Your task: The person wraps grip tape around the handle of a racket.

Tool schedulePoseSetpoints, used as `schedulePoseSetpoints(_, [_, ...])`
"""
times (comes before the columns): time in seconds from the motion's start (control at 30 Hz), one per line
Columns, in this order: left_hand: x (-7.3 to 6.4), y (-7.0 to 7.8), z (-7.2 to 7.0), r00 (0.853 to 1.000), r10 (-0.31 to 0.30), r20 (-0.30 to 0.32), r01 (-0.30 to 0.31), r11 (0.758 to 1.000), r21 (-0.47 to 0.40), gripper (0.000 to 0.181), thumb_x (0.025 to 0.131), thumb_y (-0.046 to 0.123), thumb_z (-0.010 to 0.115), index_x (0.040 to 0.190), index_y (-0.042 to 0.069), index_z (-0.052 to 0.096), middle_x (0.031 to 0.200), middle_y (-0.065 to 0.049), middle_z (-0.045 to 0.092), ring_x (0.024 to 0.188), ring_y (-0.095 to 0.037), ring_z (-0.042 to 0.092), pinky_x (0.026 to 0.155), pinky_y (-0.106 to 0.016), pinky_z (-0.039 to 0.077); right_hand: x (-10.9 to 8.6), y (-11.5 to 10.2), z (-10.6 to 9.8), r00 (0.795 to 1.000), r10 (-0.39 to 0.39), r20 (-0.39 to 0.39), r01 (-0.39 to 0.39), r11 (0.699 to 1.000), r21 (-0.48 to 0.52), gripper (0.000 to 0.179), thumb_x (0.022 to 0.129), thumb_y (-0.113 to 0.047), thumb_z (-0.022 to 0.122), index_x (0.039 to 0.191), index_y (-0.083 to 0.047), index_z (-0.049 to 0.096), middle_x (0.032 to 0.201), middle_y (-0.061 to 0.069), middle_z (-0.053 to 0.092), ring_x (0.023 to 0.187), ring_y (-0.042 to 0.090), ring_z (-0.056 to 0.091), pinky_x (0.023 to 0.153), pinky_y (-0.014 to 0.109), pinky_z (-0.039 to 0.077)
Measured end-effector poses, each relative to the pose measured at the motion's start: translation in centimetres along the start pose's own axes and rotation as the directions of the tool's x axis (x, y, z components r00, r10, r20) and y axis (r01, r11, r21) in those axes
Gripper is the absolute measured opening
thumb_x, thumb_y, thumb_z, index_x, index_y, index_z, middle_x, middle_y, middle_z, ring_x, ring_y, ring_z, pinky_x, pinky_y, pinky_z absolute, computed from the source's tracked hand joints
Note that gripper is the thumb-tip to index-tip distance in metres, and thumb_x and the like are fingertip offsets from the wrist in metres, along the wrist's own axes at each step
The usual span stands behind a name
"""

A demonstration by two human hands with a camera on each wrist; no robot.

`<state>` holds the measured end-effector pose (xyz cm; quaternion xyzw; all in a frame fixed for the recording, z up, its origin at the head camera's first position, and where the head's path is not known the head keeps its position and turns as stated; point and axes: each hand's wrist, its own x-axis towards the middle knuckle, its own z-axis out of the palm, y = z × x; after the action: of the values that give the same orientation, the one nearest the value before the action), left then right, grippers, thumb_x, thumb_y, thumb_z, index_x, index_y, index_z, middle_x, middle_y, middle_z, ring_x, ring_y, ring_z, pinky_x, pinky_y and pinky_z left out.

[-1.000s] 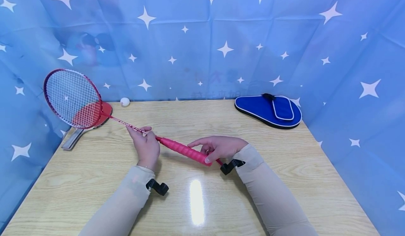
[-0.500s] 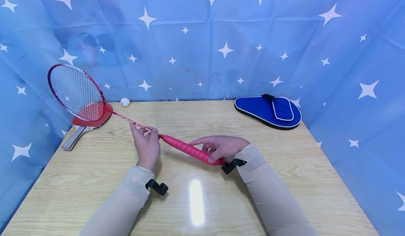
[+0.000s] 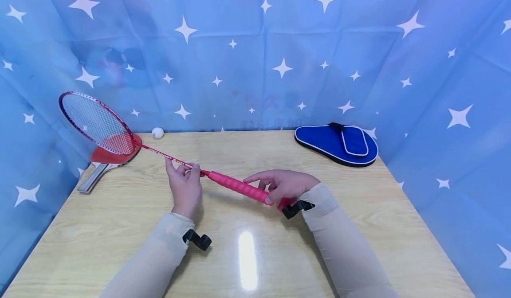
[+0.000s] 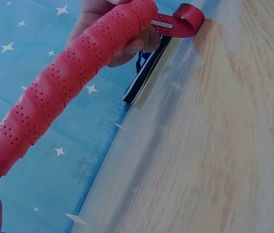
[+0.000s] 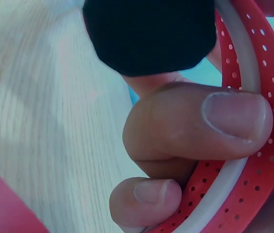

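A badminton racket (image 3: 175,159) with a red shaft slants across the head view, its strung head (image 3: 93,118) at the upper left. My left hand (image 3: 185,189) pinches the shaft just ahead of the handle. Red perforated grip tape (image 4: 64,77) is wound in overlapping turns round the handle. At the butt end my right hand (image 3: 289,185) grips the tape, index finger stretched along the handle. In the right wrist view its fingers (image 5: 176,124) press on a band of tape (image 5: 273,102) with a white strip down it. A loose tape loop (image 4: 188,22) curls beyond the handle.
Under the racket's head lies a red table tennis bat (image 3: 105,157) with a grey handle. A white ball (image 3: 157,132) sits near the table's back edge. At the back right rests a blue bat case (image 3: 323,140). Starry blue cloth (image 3: 247,67) surrounds the wooden table.
The racket has turned about its length, so its strung head looks narrower. My right hand has shifted slightly right along with the handle's end, while the left keeps its hold on the shaft.
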<state>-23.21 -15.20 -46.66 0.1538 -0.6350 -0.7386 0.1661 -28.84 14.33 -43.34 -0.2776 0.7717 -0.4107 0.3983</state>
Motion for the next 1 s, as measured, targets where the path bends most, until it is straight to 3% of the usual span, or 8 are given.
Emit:
schedulePoseSetpoints(0.23, [-0.16, -0.18, -0.17, 1.0, -0.001, 0.003, 0.001, 1.0, 0.002, 0.099, 0.108, 0.018, 0.06, 0.168, 0.032, -0.017, 0.118, -0.014, 0.063, 0.118, -0.036, 0.066, 0.093, -0.022, 0.057, -0.11, 0.05, 0.09, 1.0, 0.003, -0.027, -0.003, 1.0, -0.016, 0.08, 0.08, -0.006, 0.083, 0.146, -0.046, 0.06, 0.13, 0.006, 0.065, 0.089, 0.031, 0.07, 0.074, 0.046, 0.063])
schedulePoseSetpoints(0.43, [-0.31, 0.0, -0.29, 1.0, -0.026, 0.014, 0.025, 0.999, 0.025, 0.108, 0.106, 0.028, 0.065, 0.163, 0.042, -0.026, 0.129, -0.02, 0.064, 0.117, -0.032, 0.068, 0.093, -0.022, 0.056, -0.35, -0.01, 0.06, 0.999, 0.013, -0.053, -0.014, 1.0, -0.009, 0.076, 0.08, -0.006, 0.083, 0.143, -0.043, 0.063, 0.129, 0.008, 0.062, 0.087, 0.03, 0.068, 0.071, 0.044, 0.062])
schedulePoseSetpoints(0.67, [-0.5, -0.17, -0.23, 0.999, -0.042, 0.016, 0.042, 0.999, 0.011, 0.113, 0.104, 0.024, 0.069, 0.162, 0.047, -0.025, 0.127, -0.015, 0.062, 0.122, -0.036, 0.066, 0.095, -0.022, 0.057, -0.51, 0.13, 0.16, 0.996, 0.041, -0.083, -0.043, 0.999, -0.021, 0.075, 0.079, -0.008, 0.085, 0.139, -0.047, 0.065, 0.129, 0.006, 0.063, 0.092, 0.03, 0.067, 0.073, 0.04, 0.058])
schedulePoseSetpoints(1.0, [-0.11, -0.12, -0.4, 0.999, -0.049, 0.01, 0.049, 0.999, -0.016, 0.111, 0.105, 0.019, 0.065, 0.162, 0.044, -0.028, 0.157, -0.023, 0.044, 0.128, -0.039, 0.06, 0.094, -0.021, 0.056, -0.56, -0.17, 0.11, 0.997, 0.011, -0.081, -0.015, 0.999, -0.046, 0.071, 0.083, -0.008, 0.083, 0.142, -0.042, 0.065, 0.125, 0.006, 0.066, 0.088, 0.029, 0.068, 0.074, 0.04, 0.056])
